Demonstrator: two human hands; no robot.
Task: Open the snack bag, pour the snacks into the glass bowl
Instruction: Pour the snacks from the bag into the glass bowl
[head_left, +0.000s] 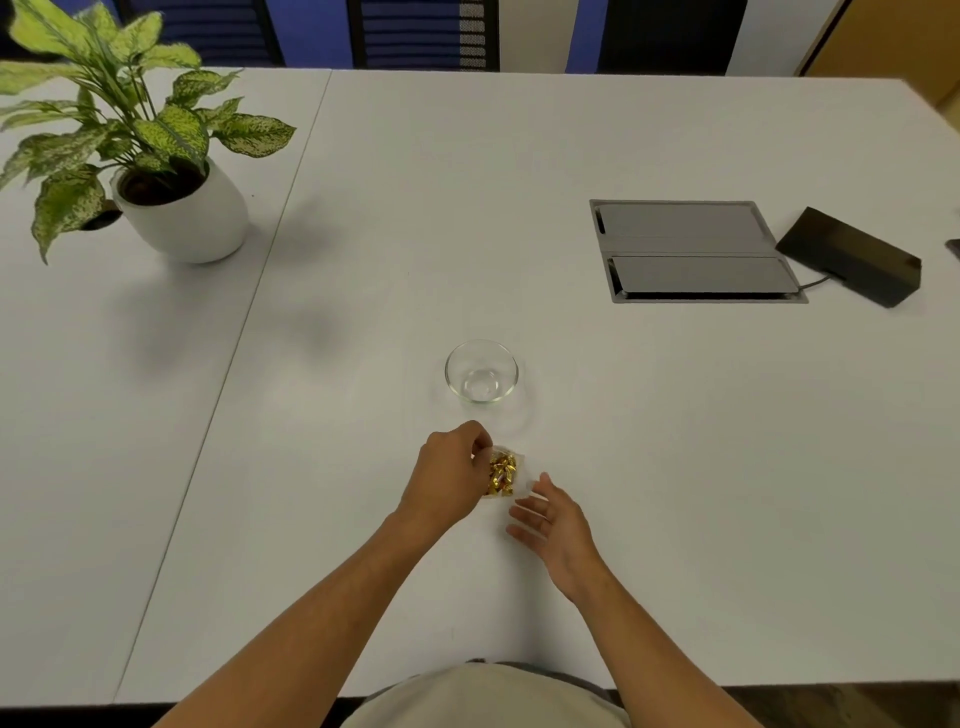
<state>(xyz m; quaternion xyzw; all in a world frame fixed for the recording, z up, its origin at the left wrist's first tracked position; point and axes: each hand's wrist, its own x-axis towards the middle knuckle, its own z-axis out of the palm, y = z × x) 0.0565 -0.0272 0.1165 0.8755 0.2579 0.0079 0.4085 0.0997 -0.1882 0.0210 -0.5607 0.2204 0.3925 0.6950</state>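
Note:
A small clear snack bag (504, 472) with gold-wrapped snacks inside lies on the white table, just in front of an empty glass bowl (481, 371). My left hand (451, 475) covers the bag's left side, its fingers curled onto the bag's top left corner. My right hand (555, 522) hovers by the bag's lower right corner with its fingers spread and nothing in them. The bag's left part is hidden under my left hand. The bowl stands upright, a hand's width beyond the bag.
A potted plant (182, 208) in a white pot stands at the far left. A grey cable hatch (696, 252) is set into the table at the right, with a black box (852, 254) and cable beside it. Chairs line the far edge.

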